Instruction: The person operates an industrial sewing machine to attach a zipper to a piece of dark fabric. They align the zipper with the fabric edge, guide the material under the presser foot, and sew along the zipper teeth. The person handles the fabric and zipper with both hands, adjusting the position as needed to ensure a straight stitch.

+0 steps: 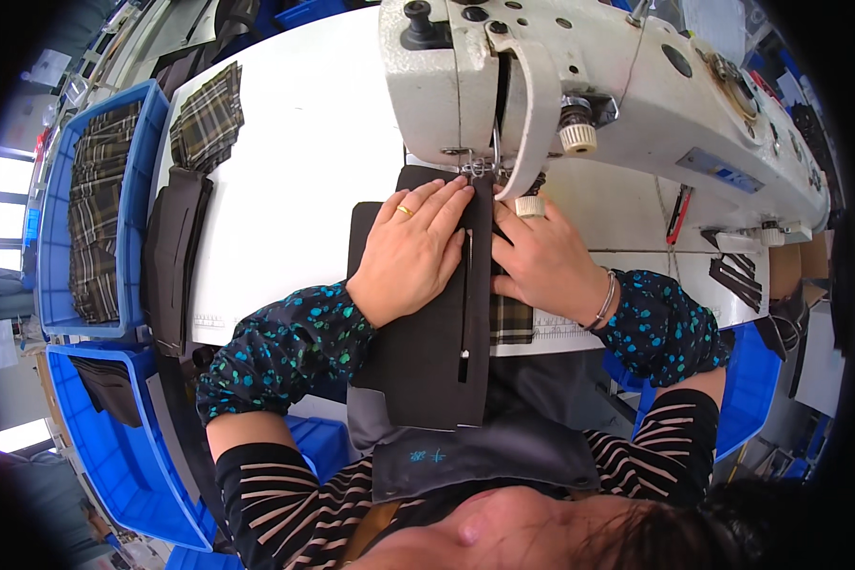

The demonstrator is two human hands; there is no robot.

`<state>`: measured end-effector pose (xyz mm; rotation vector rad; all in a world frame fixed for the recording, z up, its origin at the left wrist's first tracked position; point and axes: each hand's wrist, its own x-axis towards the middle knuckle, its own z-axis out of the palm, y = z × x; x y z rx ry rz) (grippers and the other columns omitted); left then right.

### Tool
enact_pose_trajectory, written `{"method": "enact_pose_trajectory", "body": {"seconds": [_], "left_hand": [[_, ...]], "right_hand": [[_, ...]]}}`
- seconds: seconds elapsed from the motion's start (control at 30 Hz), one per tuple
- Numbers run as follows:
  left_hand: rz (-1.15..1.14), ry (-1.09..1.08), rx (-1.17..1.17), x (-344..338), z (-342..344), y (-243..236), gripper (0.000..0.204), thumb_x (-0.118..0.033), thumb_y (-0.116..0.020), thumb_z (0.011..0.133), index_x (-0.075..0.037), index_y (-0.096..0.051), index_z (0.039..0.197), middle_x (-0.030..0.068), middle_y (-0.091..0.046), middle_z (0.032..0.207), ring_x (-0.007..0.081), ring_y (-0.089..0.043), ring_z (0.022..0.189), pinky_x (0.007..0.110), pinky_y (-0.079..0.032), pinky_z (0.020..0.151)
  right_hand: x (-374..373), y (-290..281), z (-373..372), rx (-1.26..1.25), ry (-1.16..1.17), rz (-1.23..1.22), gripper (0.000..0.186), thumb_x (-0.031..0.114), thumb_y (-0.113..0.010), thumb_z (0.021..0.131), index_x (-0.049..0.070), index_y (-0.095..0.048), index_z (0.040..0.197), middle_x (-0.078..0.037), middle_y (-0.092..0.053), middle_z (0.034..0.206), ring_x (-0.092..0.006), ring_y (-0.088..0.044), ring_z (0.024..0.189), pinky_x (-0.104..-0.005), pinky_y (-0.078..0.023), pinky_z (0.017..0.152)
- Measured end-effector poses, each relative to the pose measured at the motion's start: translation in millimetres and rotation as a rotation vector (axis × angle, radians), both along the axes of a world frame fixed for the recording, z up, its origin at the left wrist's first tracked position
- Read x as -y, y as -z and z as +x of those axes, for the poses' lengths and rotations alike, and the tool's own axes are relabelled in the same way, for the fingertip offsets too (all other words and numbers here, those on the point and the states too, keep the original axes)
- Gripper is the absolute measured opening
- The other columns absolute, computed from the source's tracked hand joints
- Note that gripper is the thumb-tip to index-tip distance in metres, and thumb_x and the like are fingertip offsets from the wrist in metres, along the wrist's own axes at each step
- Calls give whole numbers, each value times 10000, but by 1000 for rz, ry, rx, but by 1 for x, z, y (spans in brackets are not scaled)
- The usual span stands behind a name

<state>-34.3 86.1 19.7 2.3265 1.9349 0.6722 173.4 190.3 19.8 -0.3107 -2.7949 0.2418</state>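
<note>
Big white sewing machine (pixel 617 109) up top, dark fabric panel (pixel 404 366) with its far end right at the foot. Left hand (pixel 413 252) lies flat on it, gripping nothing; right hand's (pixel 553 255) half-curled at the edge, can't tell if it's pinching.

From my end I count one sewing machine (pixel 627 114). In front of it I see two bare hands, the left hand (pixel 413 252) and the right hand (pixel 551 256), with one ring (pixel 405 209), one bracelet (pixel 606 299) and two spotted sleeve covers (pixel 294 347). I can't count the overlapping dark cloth (pixel 418 366) there, but one long zip (pixel 465 328) shows on it. Left of the machine I tally two large blue bins (pixel 128 465), two plaid stacks (pixel 209 114) and, on the table, one dark stack (pixel 176 252); beside its arm, one red tool (pixel 677 214).
</note>
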Motion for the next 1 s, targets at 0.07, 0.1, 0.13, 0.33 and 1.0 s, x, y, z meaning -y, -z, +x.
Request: {"method": "enact_pose_trajectory", "body": {"seconds": [0.07,0.1,0.13,0.33,1.0], "left_hand": [[2,-7,94,-2,-3,3,456,-150,-652,975,-7,-607,1406,159,-630,1460,352,-587,1339,514,-459,1126],[3,-11,141,-3,-4,4,430,-142,-653,977,-7,-622,1383,159,-640,1448,354,-592,1336,521,-464,1128],[16,-9,133,-4,-6,6,407,-127,-652,974,-4,-633,1362,163,-648,1434,357,-599,1325,518,-470,1126],[59,-27,121,-23,-17,8,290,-65,-637,960,9,-684,1237,163,-713,1253,358,-650,1190,475,-502,1073],[-53,71,-14,12,-11,1,534,-214,-671,1004,15,-568,1474,179,-559,1544,374,-512,1448,509,-421,1195]], "right_hand": [[1,-1,1,3,0,2,426,372,-883,731,65,-780,1007,-114,-663,1076,-320,-618,1148,-561,-428,1142],[0,-1,1,13,0,-2,439,374,-880,735,64,-779,1031,-114,-663,1082,-319,-618,1149,-561,-428,1142],[0,-1,2,39,2,-18,458,375,-877,740,64,-776,1061,-114,-663,1093,-319,-617,1154,-561,-427,1143],[0,-1,0,18,-1,5,586,368,-865,760,67,-730,1245,-123,-666,1162,-319,-604,1199,-566,-438,1133],[0,0,-1,2,-3,3,606,362,-851,777,41,-707,1270,-142,-685,1110,-349,-631,1165,-591,-435,1138]]}}
